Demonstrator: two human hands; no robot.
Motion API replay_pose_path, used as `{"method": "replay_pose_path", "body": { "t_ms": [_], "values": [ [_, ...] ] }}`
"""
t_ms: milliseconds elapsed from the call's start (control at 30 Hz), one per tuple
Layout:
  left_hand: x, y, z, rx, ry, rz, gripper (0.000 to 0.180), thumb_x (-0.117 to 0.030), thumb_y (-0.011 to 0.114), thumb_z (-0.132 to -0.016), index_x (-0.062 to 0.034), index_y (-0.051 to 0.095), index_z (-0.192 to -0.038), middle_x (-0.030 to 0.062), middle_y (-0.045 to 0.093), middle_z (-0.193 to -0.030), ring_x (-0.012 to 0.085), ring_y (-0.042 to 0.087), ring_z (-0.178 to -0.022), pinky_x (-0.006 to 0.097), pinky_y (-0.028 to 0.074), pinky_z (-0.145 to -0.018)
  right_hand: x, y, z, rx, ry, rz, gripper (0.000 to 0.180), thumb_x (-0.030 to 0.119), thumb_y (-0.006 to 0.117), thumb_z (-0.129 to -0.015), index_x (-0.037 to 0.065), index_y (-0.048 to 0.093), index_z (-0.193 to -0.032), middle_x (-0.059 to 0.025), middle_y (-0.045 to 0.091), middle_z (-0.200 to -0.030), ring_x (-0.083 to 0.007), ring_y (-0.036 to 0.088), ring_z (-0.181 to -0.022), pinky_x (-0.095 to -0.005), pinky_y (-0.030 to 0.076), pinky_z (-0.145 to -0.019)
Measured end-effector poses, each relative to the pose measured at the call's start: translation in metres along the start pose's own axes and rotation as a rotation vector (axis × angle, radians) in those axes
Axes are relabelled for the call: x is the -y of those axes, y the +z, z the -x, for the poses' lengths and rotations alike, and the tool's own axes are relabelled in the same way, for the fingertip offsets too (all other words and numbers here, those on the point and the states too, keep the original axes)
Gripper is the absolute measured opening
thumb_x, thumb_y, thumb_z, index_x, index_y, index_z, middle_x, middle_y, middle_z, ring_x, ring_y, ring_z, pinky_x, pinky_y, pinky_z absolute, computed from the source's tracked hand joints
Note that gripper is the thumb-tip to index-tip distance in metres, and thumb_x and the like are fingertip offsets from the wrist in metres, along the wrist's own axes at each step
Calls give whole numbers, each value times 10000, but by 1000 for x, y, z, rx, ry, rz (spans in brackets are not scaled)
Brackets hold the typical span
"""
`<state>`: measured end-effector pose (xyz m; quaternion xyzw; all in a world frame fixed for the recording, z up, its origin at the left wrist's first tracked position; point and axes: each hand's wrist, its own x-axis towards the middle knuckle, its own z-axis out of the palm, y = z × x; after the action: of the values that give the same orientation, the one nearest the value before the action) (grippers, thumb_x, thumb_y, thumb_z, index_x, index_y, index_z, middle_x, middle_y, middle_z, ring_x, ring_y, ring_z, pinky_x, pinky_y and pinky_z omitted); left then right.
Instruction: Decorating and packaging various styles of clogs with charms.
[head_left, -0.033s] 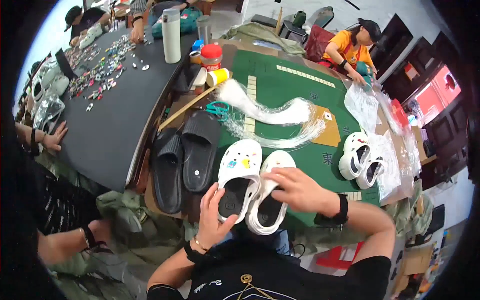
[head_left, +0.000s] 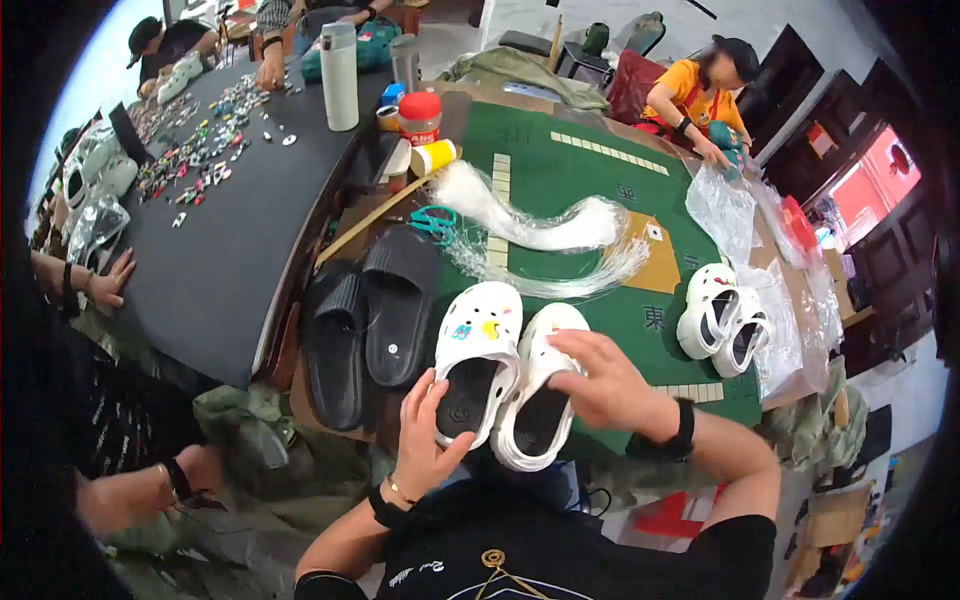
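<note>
Two white clogs stand side by side on the near edge of the green mat. The left clog (head_left: 484, 312) carries colourful charms, among them a blue one and a yellow one; on the right clog (head_left: 548, 330) I see none. My left hand (head_left: 424, 425) grips the left clog's side near the heel, fingers outside and thumb over the rim. Over the right clog's outer side is my right hand (head_left: 612, 385), its fingers bent and apart from the thumb, fingertips close to the upper. Whether they touch it, I cannot tell.
Black slides (head_left: 398, 305) lie left of the clogs. Beyond are teal-handled scissors (head_left: 433, 224), clear strands (head_left: 545, 225) and a red-lidded jar (head_left: 420, 118). Another white pair (head_left: 712, 310) sits at right. Loose charms (head_left: 190, 165) cover part of the dark table (head_left: 250, 235). Co-workers sit around.
My right hand has shifted slightly right, its fingers drawing back from the right clog's upper. The left hand keeps its place on the left clog.
</note>
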<state>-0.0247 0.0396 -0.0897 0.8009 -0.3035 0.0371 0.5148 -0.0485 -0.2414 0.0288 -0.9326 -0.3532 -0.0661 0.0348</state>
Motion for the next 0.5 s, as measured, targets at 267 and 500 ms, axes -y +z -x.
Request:
{"method": "replay_pose_path", "body": {
  "t_ms": [267,500],
  "values": [
    [-3,28,-26,-23,-72,-6,635,-127,579,-863,43,339,-1426,284,309,-1463,433,325,-1342,470,266,-1111,31,82,34,-438,740,-415,805,155,678,-739,-37,298,-1422,-327,267,-1465,-503,233,-1378,-525,191,-1153],
    [15,62,-92,-63,-113,7,662,-32,490,-866,-12,265,-1488,267,253,-1508,422,244,-1398,459,225,-1135,-67,92,8,-561,707,-578,702,-41,478,-678,-6,367,-1370,-276,340,-1446,-461,240,-1399,-471,182,-1178]
  ]
}}
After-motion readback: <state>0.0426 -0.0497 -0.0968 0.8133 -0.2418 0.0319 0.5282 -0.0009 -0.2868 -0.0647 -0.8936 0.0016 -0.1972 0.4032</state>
